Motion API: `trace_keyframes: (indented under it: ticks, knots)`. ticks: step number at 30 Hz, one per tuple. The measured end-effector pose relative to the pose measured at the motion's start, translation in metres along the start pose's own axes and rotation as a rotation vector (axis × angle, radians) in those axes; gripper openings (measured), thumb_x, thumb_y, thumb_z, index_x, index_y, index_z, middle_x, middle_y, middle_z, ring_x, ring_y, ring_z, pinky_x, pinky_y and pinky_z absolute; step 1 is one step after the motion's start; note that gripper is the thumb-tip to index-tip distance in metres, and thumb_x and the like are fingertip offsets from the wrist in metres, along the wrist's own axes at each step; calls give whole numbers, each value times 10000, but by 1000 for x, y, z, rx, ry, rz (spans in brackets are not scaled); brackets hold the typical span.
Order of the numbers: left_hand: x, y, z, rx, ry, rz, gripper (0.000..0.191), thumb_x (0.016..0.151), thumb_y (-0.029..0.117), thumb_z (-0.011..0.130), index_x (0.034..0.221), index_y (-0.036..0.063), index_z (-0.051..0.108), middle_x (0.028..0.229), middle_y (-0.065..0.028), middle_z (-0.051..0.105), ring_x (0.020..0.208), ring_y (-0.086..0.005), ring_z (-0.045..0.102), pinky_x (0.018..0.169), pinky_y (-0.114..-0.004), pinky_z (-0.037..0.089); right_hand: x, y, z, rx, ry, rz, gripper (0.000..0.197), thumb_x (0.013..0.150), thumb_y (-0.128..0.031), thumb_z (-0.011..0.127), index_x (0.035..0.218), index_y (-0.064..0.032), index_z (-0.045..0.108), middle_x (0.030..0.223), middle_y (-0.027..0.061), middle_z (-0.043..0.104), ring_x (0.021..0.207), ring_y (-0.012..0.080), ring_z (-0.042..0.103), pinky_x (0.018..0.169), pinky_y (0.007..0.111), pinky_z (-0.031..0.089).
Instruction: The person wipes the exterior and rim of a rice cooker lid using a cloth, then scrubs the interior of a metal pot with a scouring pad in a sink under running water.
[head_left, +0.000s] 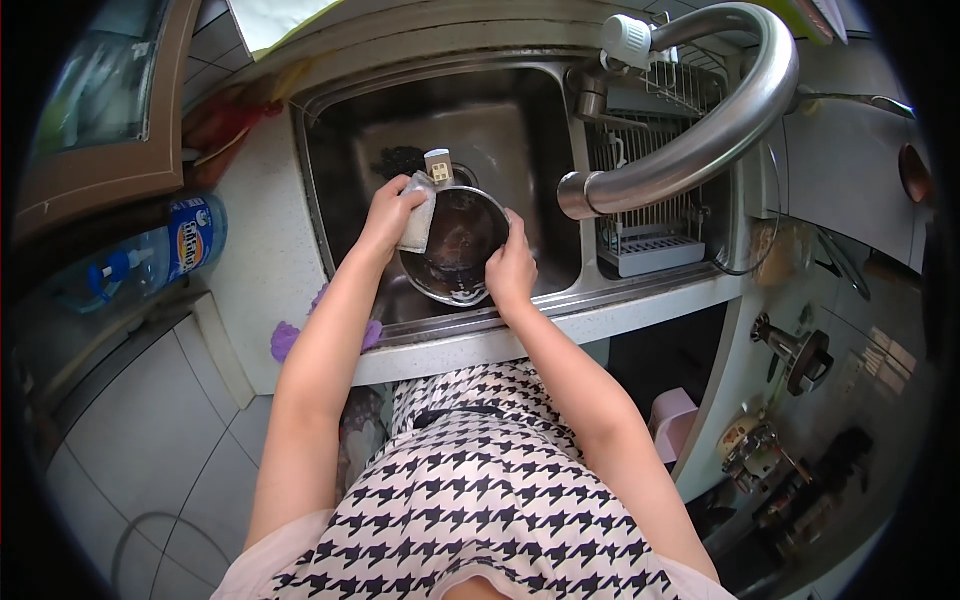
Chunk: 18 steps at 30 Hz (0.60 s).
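Observation:
A round metal pot (461, 225) with a dark, stained inside is tilted in the stainless steel sink (517, 112). Its right rim is gripped by my right hand (513, 261), thumb up along the edge. My left hand (391, 214) pinches a whitish scrubbing sponge (417, 223) against the pot's left rim. Some suds show low inside the pot. At its far rim sits a short beige-and-brown block (439, 168); I cannot tell whether it is the handle. Beyond my left hand, a dark clump (401, 160) like a scouring pad lies on the sink floor.
A thick curved steel faucet (697, 169) arches over the sink's right side. Behind it stands a wire dish rack (649, 150) with a grey tray (652, 255). On the left are a pump bottle (199, 232) and purple cloth (285, 341). The white counter edge (630, 311) runs in front.

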<state>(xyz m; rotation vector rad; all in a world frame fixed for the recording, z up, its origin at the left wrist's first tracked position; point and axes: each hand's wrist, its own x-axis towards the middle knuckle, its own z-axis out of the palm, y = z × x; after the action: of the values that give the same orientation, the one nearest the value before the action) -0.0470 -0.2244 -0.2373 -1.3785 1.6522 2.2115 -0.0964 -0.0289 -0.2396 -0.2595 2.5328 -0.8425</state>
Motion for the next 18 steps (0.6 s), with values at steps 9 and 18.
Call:
trace_keyframes:
  ticks: [9, 18]
  knots:
    - [14, -27, -4, 131, 12, 169, 165, 909, 172, 562, 999, 40, 607, 880, -16, 635, 780, -109, 580, 722, -255, 459, 5, 3, -4, -21, -69, -32, 545, 808, 37, 474, 1316, -157, 435, 1206, 153, 600, 1055, 390, 586, 835, 489, 488]
    - [43, -31, -22, -218, -88, 22, 290, 987, 320, 532, 1086, 59, 612, 948, 0, 643, 824, -94, 570, 766, -248, 456, 5, 0, -3, -28, -73, -38, 538, 814, 34, 477, 1311, -168, 446, 1219, 133, 599, 1076, 382, 579, 834, 477, 495]
